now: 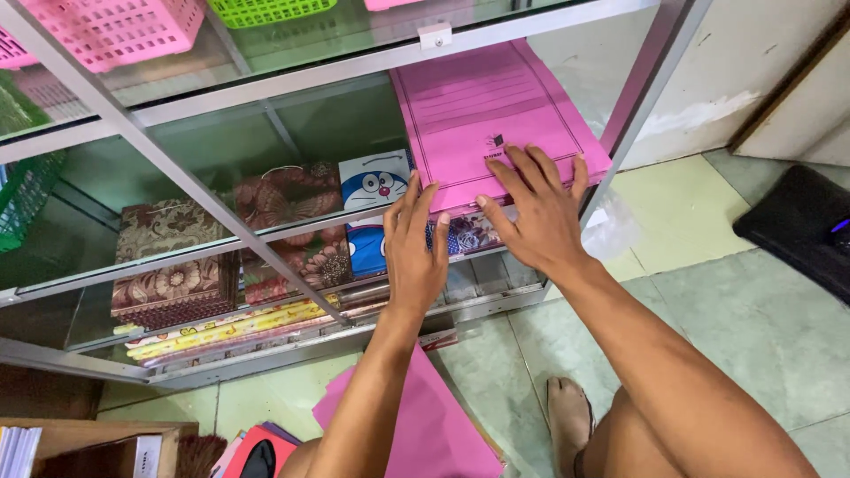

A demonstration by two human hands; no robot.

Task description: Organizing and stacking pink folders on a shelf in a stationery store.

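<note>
Fingers (pixel 531 181) of the right hand (pixel 536 212) lie spread flat on a pink paper folder (pixel 496 111) at centre frame, gripping nothing, while the left hand (pixel 414 243), also open, touches its near edge. It looks like the folder stack is being squared on the glass shelf (pixel 292 230); more pink folders (pixel 434 425) wait on the floor at lower centre.

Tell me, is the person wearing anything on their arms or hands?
No. Both arms are bare all the way up, with no sleeves in view. The left hand and right hand have no gloves, rings, watch or bracelets. The nails are short and plain, without polish.
</note>
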